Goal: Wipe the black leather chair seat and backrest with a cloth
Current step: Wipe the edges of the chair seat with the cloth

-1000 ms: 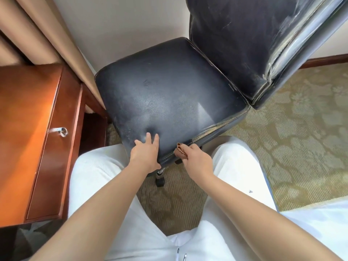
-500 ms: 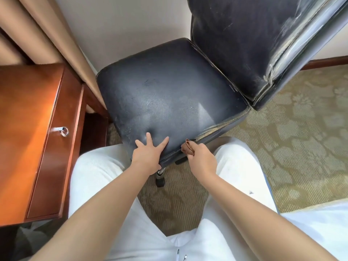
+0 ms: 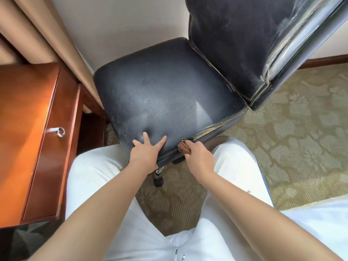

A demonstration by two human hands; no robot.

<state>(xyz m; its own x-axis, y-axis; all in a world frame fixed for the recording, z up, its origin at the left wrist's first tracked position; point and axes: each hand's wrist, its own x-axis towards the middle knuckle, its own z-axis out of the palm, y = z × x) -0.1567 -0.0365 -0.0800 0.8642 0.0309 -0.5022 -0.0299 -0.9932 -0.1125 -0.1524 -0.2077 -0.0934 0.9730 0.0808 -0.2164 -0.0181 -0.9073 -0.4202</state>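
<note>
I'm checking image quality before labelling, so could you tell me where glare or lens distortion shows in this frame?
Head view: bright glare streaks the backrest edge, a softer sheen lies on the seat, warm light reflects off the wooden desk; wide-angle bending curves the edges; left hand, right hand and cloth look sharp.

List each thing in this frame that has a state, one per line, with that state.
Left hand: fingers spread, pressing flat on the seat's front edge.
Right hand: holds the cloth at the seat's front edge.
Cloth: brown, bunched up, touching the edge seam.
Chair seat: black, scuffed, seam frayed along the near right edge.
Backrest: upright, leather cracked and peeling at its side.
Desk drawer: closed, metal ring pull.
</note>
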